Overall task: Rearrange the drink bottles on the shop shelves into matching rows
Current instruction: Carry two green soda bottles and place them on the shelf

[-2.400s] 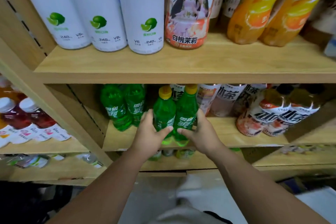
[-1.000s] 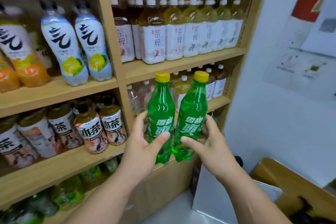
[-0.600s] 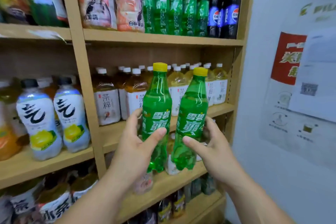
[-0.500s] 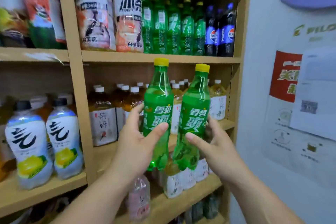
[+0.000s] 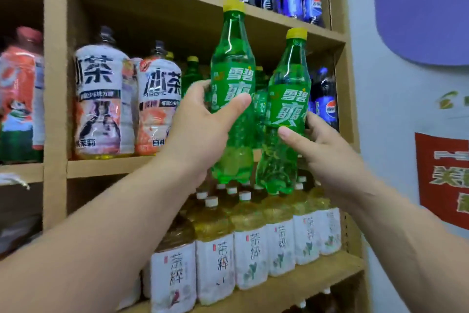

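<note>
My left hand grips a green soda bottle with a yellow cap, held upright. My right hand grips a second green bottle of the same kind, a little lower and tilted slightly right. Both bottles hang in front of the upper shelf compartment, where more green bottles with yellow caps stand at the back. Their bases sit level with the wooden shelf board.
Two large white-and-orange tea bottles fill the left of that compartment, and dark blue cola bottles stand at its right. Below is a row of yellow tea bottles with white labels. A wall with posters closes the right side.
I carried both green bottles from the low left shelf across to the right unit and raised them to the upper shelf. My view has tilted upward and moved closer.
</note>
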### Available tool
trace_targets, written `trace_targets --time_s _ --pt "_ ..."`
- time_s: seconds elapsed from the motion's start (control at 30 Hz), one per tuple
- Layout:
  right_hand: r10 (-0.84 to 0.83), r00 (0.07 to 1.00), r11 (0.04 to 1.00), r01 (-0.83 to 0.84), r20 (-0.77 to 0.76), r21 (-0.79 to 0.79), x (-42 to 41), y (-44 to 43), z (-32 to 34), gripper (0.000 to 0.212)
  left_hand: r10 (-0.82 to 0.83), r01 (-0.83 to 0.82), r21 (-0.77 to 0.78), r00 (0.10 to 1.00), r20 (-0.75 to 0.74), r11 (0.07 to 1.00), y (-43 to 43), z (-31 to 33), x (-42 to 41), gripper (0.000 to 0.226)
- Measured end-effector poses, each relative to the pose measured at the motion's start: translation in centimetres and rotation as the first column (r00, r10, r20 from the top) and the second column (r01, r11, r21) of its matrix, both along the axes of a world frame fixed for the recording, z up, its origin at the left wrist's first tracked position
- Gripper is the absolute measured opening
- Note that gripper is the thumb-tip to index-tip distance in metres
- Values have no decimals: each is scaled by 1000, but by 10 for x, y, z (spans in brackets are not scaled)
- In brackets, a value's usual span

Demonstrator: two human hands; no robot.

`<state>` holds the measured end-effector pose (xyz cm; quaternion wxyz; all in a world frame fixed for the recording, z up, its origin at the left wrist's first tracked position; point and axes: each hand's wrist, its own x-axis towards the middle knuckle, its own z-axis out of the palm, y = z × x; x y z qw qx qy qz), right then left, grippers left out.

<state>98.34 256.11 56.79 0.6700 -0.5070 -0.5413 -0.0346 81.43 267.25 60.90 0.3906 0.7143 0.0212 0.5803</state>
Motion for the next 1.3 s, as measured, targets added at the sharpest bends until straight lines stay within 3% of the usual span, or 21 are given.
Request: trace_targets --time_s 0.17,0.27,0.4,0.43,0.53,0.67,0.73,0.93,1.03,1.17,1.3 --pt "54 998 998 -54 42 -12 56 19 51 118 181 -179 -46 983 33 983 9 44 39 46" --pt "86 996 996 -86 31 -2 83 31 64 106 275 -273 -65 961 21 960 19 52 68 51" --pt "117 993 993 -117 15 -14 113 50 67 58 394 -397 -69 918 -47 915 29 46 106 50" --pt "130 991 991 -129 19 -28 119 54 67 58 407 -409 -76 912 -46 909 30 44 114 51" --pt "164 986 985 -162 24 -49 139 68 69 94 455 -458 -100 889 -54 883 35 41 135 60" --pt "169 983 984 -165 70 -62 142 80 70 75 553 -559 -33 827 -103 829 41 38 148 73" --pt "134 987 989 -128 84 -68 146 87 67 77 608 -612 22 781 -139 791 45 35 148 78" --pt "87 989 991 -73 118 -113 170 97 50 87 593 -569 173 748 -299 804 54 22 134 91" --pt "92 989 983 -72 114 -172 177 100 51 95 549 -529 175 726 -415 831 55 22 125 94" --pt "133 988 974 -117 74 -194 179 102 52 96 525 -518 141 739 -423 844 58 24 120 102" --pt "154 986 971 -138 66 -197 181 101 52 82 536 -522 163 724 -434 837 58 24 129 104"
